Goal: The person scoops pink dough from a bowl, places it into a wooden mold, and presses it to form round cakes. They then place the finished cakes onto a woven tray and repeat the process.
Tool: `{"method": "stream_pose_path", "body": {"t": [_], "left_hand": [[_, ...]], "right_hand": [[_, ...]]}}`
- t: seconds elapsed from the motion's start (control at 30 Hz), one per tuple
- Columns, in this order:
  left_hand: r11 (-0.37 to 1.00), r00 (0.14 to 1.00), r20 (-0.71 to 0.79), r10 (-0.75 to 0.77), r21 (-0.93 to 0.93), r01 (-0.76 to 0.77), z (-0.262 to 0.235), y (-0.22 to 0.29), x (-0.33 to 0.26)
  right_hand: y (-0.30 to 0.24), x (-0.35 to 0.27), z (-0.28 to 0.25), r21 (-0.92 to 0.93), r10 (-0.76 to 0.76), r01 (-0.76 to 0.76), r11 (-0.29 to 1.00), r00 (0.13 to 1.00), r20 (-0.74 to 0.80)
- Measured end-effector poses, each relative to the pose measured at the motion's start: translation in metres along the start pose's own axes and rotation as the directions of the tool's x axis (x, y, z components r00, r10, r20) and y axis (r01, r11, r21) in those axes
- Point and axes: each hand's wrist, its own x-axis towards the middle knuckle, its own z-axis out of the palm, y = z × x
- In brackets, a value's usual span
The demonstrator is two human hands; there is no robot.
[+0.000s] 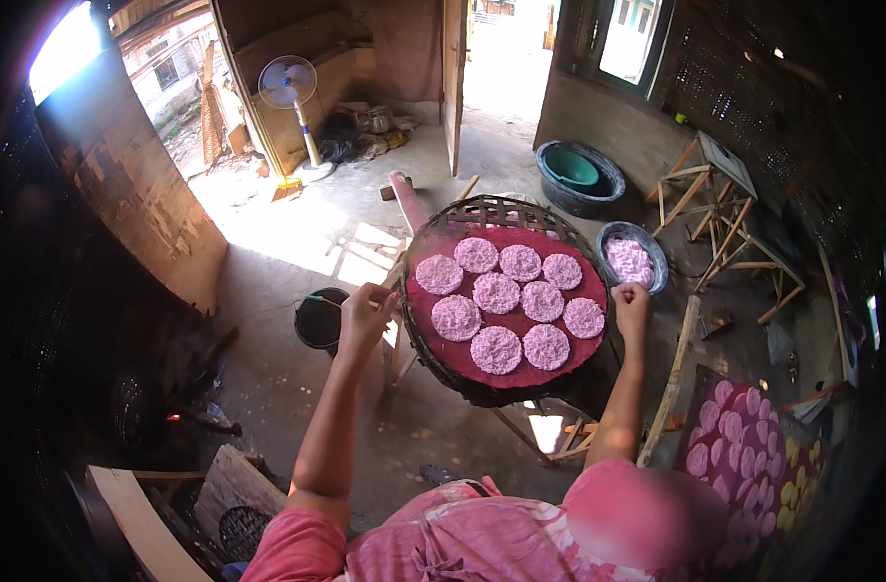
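1. the left forearm slants up and a little rightward from the lower edge, elbow bent; the left hand (pixel 368 305) is at the near-left rim of a dark woven tray (pixel 491 396), fingers drawn together toward the edge. i cannot tell whether it grasps the rim or only touches it.
2. the right forearm rises almost straight up; the right hand (pixel 633 297) is just beside the tray's right rim, fingers curled inward like a loose fist. what it grasps, if anything, i cannot tell.
3. the tray is in front of the person, between the two hands, with one red cloth (pixel 519 322) spread inside.
4. ten discs (pixel 496 350) lie on the cloth: four along the far side, two in the middle, one at the left, one at the right, two at the near side.
5. the discs are pale pink, round and flattish, much alike in size, with a rough, stringy surface; they lie in one layer.
6. beyond the tray are one standing fan (pixel 288 83), one large dark basin (pixel 586 201) with one green basin (pixel 571 168) in it, and one smaller basin (pixel 657 254) holding a pink mass (pixel 629 262).
7. one black bucket (pixel 319 322) stands left of the tray.
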Motion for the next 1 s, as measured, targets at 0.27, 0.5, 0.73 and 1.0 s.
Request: {"method": "stream_pose_path", "body": {"t": [0.27, 0.5, 0.73, 1.0], "left_hand": [[0.956, 0.970, -0.004, -0.245, -0.167, 0.241, -0.064, -0.104, -0.170], [0.857, 0.865, -0.090, -0.494, -0.217, 0.467, -0.050, -0.127, -0.389], [0.910, 0.361, -0.882, -0.304, -0.157, 0.383, -0.093, -0.136, -0.576], [0.830, -0.376, -0.910, -0.172, -0.340, 0.442, -0.105, -0.094, -0.816]], "right_hand": [[-0.134, -0.082, -0.011, 0.392, -0.194, 0.051, 0.919, 0.922, 0.335], [-0.260, -0.234, 0.120, 0.541, -0.536, 0.053, 0.840, 0.247, 0.808], [-0.352, -0.472, 0.157, 0.690, -0.630, -0.095, 0.718, -0.509, 0.586], [-0.435, -0.769, 0.089, 0.563, -0.451, -0.355, 0.746, -0.892, 0.036]]}}
